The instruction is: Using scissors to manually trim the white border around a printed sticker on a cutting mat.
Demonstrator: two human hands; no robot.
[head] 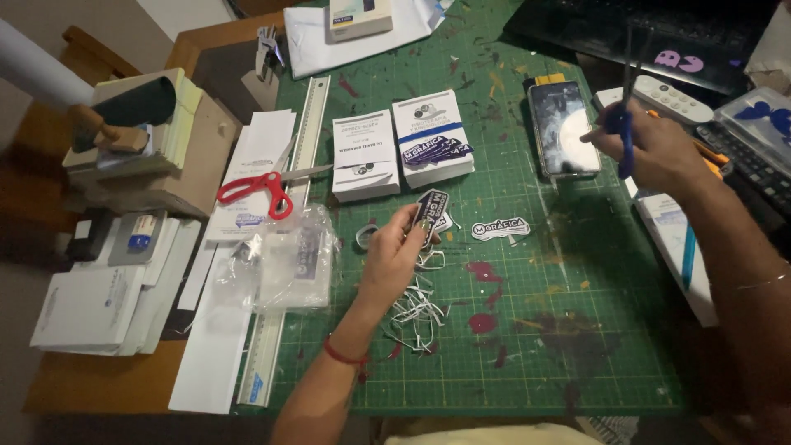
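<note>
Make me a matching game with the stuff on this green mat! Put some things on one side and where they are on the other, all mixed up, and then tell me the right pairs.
Things:
1. red-handled scissors
2. blue-handled scissors
3. dark sticker
4. phone

Places:
A. held in the left hand
B. lying flat on the green cutting mat, screen up
C. held in the right hand, blades pointing up
D. lying across the long metal ruler, on white paper

Right pairs: 1-D, 2-C, 3-A, 4-B
</note>
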